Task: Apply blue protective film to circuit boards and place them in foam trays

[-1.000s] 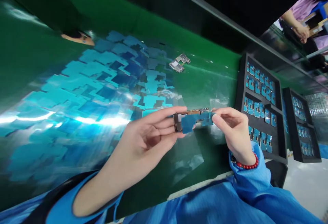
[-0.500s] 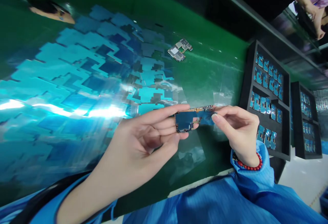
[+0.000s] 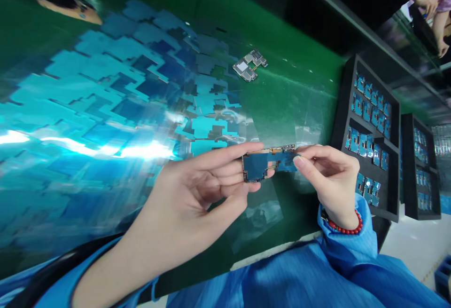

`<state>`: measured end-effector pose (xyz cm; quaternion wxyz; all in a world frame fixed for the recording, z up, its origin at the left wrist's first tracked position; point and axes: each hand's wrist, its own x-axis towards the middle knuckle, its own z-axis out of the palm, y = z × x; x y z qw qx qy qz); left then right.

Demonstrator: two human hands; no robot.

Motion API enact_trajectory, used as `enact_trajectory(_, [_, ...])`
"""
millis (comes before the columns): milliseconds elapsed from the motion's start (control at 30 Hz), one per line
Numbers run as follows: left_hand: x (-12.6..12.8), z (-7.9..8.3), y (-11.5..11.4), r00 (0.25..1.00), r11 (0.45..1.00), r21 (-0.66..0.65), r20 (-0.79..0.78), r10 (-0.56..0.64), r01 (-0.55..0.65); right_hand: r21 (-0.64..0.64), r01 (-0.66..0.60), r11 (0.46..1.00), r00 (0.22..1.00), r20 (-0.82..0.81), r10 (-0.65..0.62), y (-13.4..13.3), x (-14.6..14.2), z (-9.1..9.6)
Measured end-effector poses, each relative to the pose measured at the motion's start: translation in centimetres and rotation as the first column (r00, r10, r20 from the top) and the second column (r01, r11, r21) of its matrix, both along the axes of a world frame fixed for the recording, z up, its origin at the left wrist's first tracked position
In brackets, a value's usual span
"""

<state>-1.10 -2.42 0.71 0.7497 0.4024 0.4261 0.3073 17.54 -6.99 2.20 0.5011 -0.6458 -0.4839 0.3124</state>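
Between my hands is a small phone circuit board (image 3: 256, 166), its upper face largely covered by dark blue film (image 3: 287, 161). My left hand (image 3: 207, 190) grips the board's left end, with the thumb at the lower edge and fingers behind and along the top. At the right end, my right hand (image 3: 326, 171) pinches board and film between thumb and index finger. The fingertips hide that end, so whether the film lies fully flat there I cannot tell. Another circuit board (image 3: 249, 66), grey with a white patch, lies bare on the green mat (image 3: 282, 106) beyond my hands.
Many blue film pieces (image 3: 105, 91) lie spread under glare on the left. On the right stand a black divided tray (image 3: 375, 134) of film-covered boards and a second black tray (image 3: 410, 167). A dark ledge (image 3: 317, 21) runs behind. Another person's hands (image 3: 431, 11) show top right.
The view has shifted slightly, so the trays and board appear a little moved. Both hands keep their hold on the circuit board with almost no visible movement.
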Motion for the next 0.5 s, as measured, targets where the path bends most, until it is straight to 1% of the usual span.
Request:
enact_trajectory(100, [0.22,0.63,-0.19,0.999,0.999,-0.014,0.012,0.043,-0.043,0.014,-0.002,1.0,1.0,-0.018,0.002,0.0,-0.07,-0.04])
enact_trajectory(200, [0.34,0.63,-0.38,0.996,0.997,0.004,0.036,0.082,-0.082,0.013,0.005,1.0,1.0,-0.013,-0.004,-0.03,-0.12,-0.04])
enact_trajectory(500, [0.41,0.82,-0.29,0.996,0.996,-0.022,-0.012,0.09,-0.091,0.004,0.008,1.0,1.0,0.015,-0.008,0.06,-0.21,0.0])
